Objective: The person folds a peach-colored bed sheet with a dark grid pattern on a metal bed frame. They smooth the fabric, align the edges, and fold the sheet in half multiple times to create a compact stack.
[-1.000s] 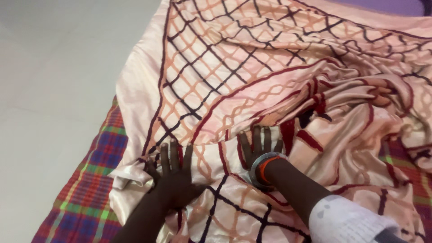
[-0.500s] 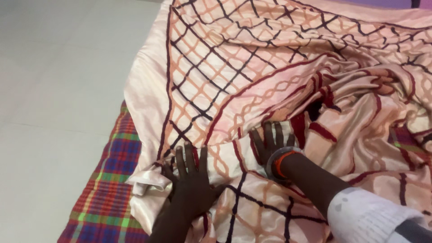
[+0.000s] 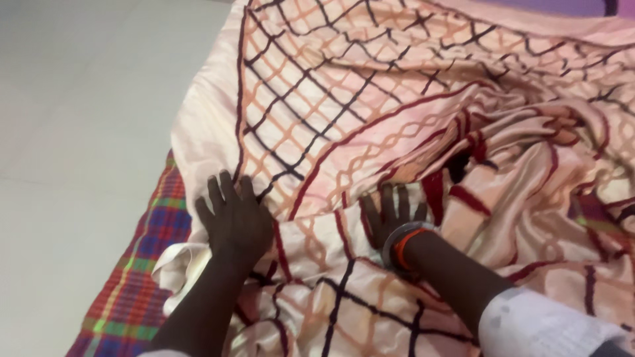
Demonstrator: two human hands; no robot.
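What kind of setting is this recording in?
Most likely a home room, at floor level. A satin cloth lies spread over a plaid blanket on a pale tiled floor, with the left hand and right hand pressed flat on the cloth.

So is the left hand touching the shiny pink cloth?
Touching. The head view shows the left hand lying flat, fingers spread, pressed on the shiny pink cloth near its left edge, no gap showing.

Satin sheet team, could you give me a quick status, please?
Left hand and right hand flat, open on satin sheet. Sheet rumpled right. Plaid blanket beneath.
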